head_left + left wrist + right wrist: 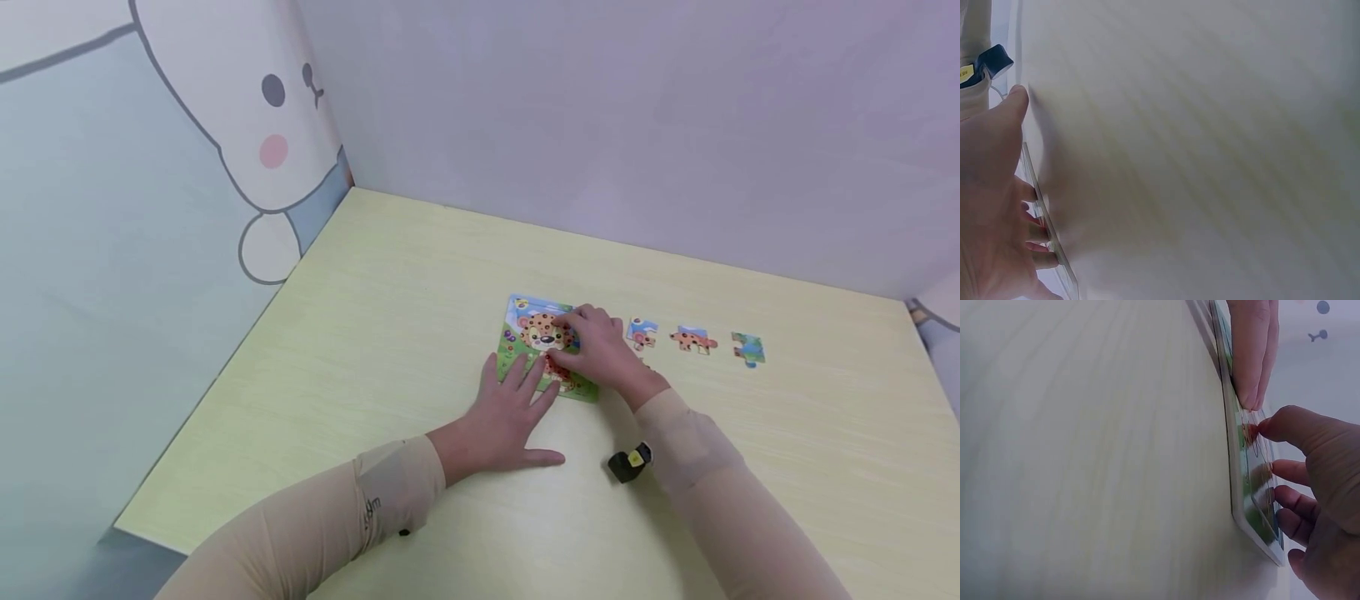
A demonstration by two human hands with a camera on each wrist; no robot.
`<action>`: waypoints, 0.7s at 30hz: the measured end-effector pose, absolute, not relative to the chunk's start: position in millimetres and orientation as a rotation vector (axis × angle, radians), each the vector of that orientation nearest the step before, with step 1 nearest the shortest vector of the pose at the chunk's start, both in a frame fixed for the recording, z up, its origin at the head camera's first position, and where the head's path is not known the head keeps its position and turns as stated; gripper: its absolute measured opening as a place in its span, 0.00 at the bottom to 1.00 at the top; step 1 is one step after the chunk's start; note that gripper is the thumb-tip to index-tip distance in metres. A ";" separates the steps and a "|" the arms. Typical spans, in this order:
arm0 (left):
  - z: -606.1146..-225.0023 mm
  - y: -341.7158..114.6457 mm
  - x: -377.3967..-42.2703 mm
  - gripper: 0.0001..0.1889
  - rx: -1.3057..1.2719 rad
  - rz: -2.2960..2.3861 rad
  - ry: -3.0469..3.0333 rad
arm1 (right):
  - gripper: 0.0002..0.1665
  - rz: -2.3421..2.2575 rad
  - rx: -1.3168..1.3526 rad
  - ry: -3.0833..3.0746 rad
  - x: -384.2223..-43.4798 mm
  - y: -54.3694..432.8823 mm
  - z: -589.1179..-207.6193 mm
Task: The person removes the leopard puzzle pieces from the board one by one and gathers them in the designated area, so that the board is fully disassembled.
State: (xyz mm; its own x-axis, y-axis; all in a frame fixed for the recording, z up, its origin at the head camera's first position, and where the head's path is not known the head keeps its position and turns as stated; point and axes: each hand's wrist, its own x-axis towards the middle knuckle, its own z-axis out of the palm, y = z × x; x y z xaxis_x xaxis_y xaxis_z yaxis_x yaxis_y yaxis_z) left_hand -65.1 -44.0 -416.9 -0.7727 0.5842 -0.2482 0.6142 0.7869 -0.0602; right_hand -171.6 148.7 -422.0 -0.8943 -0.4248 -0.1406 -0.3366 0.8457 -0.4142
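Note:
A jigsaw puzzle of a spotted leopard point(547, 340) lies flat in its thin board on the table. My left hand point(504, 421) rests palm down, fingers spread, with the fingertips on the board's lower left part. In the left wrist view, the fingers reach over the board's edge point(1054, 240). My right hand point(603, 350) lies over the board's right side. Its thumb and bent forefinger touch the picture a piece's width apart and hold a puzzle piece down in the board. In the right wrist view, the thumb point(1291, 428) meets the puzzle near the left fingertips; the piece's outline is mostly hidden.
Loose puzzle pieces lie right of the board: one with an ear point(642, 331), a spotted one point(693, 339) and a green-blue one point(749, 348). Another is partly covered by the right hand. Walls point(600, 125) bound the table point(390, 317) behind and at left.

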 end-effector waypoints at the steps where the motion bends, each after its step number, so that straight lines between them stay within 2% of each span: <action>1: -417.1 -43.9 -65.1 0.53 0.939 -0.203 2.762 | 0.33 -0.566 -0.582 2.792 -172.1 148.6 -422.0; 21: -417.5 -43.0 -64.5 0.53 0.929 -0.195 2.763 | 0.34 -0.748 -0.509 2.679 -179.5 149.1 -420.7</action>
State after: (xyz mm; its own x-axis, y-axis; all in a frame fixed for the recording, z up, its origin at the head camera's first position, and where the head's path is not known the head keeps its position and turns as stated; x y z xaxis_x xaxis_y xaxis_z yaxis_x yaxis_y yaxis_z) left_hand -64.5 -43.0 -417.5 -0.7761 0.5798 -0.2482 0.6088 0.7914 -0.0551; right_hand -179.5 149.1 -420.7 -0.8879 -0.4143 -0.1999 -0.2507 0.8002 -0.5448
